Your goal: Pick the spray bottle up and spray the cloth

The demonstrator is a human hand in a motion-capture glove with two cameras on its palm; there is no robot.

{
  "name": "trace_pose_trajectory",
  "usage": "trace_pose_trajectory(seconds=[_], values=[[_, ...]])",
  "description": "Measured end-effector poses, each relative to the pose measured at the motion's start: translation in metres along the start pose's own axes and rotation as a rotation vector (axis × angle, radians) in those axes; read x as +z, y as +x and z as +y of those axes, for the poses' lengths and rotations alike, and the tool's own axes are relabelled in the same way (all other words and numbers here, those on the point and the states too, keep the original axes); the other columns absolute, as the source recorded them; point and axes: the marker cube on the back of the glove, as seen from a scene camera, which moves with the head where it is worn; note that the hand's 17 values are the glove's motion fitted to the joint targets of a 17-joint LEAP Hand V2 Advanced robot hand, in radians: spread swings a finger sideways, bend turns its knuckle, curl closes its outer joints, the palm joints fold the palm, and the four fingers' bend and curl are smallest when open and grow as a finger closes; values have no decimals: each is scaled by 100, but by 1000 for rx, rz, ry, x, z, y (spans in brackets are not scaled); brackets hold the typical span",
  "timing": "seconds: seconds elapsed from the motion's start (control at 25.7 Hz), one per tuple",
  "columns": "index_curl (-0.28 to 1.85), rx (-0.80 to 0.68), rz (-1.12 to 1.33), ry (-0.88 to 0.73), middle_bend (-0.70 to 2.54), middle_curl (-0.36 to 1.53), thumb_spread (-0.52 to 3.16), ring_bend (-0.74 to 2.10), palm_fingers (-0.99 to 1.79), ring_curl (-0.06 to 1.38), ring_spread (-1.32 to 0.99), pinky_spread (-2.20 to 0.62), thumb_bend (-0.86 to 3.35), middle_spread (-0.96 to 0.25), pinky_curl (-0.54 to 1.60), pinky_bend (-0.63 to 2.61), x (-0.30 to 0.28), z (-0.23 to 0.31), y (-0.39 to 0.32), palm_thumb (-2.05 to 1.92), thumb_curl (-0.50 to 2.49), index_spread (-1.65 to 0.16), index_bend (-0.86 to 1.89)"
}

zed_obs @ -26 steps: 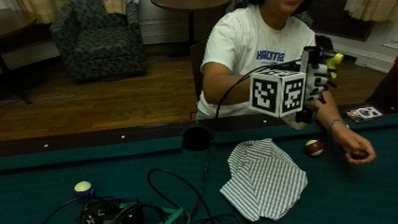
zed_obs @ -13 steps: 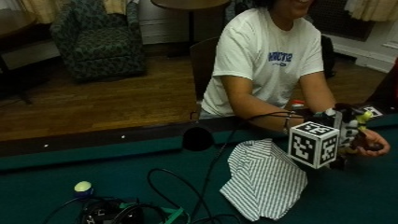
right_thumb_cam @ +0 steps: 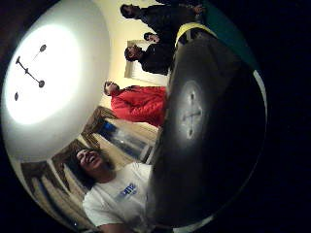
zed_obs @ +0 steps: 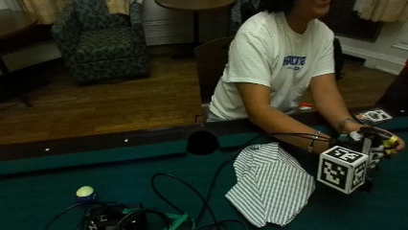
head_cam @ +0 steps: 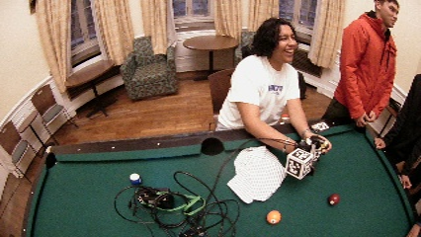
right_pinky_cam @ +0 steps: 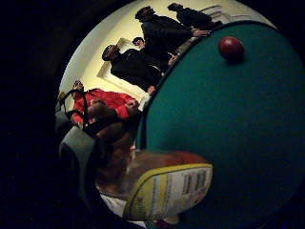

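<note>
1. Right hand [zed_obs: 376,151] sits at the right edge of the outside view, low over the green tabletop [zed_obs: 127,172], just right of the cloth [zed_obs: 271,184]. The bare hand meets it there.
2. Bottle [right_pinky_cam: 167,188]: seen close to the palm in the little-finger view, yellow label and reddish body; the thumb view shows its dark round base. In the outside view only yellow bits show among the fingers.
3. Hand state: fingers look wrapped round the bottle, but they are mostly hidden, so this is a judgement.
4. Handling: the bottle is probably rigid plastic, light and smooth, so it could slip. Best hold is round the neck with a finger on the trigger; I can't see the trigger.
5. Cloth: striped, soft, lies crumpled flat and will stay put under spray.
6. Count: one bottle, one cloth. In the wide view, two balls lower right: a dark red ball [head_cam: 334,199] and an orange ball [head_cam: 273,217].
</note>
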Motion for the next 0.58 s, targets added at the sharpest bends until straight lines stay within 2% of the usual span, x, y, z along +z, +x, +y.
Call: trace_pose_trajectory(seconds=[0.27,0.47,0.58], values=[[63,2,2,-12,72,59,55,85,139,50,-20,-29,-3,-18,46,57,12,-23,7,93,86,-23,39],[63,79,-49,-60,72,59,56,85,139,50,-20,-29,-3,-18,46,57,13,-17,16,92,86,-23,39],[62,139,-44,-103,74,59,72,84,135,50,-19,-29,-14,-18,44,54,13,-4,26,70,77,-23,34]])
